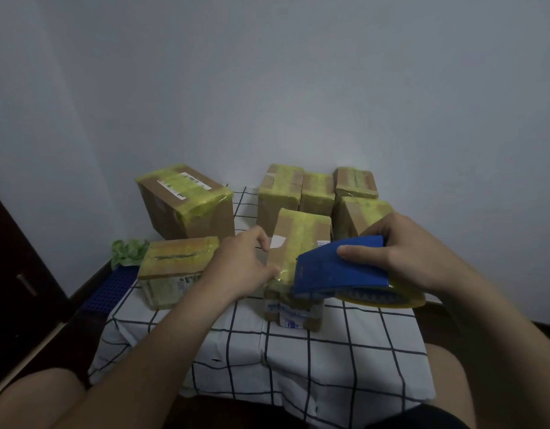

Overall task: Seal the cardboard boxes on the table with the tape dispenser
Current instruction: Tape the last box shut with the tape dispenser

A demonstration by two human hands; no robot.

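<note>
Tape dispenser, near right, is showing a solid blue body over a roll of translucent yellowish tape. Cardboard boxes are showing brown board under yellow-green tape bands, with white labels. Tablecloth is showing white with a dark grid check. Far left, a green crumpled item is lying beside a blue gridded crate. Wall is reading pale grey-white.

I count seven cardboard boxes from nine to two o'clock, one tape dispenser, one checked cloth, two hands.
</note>
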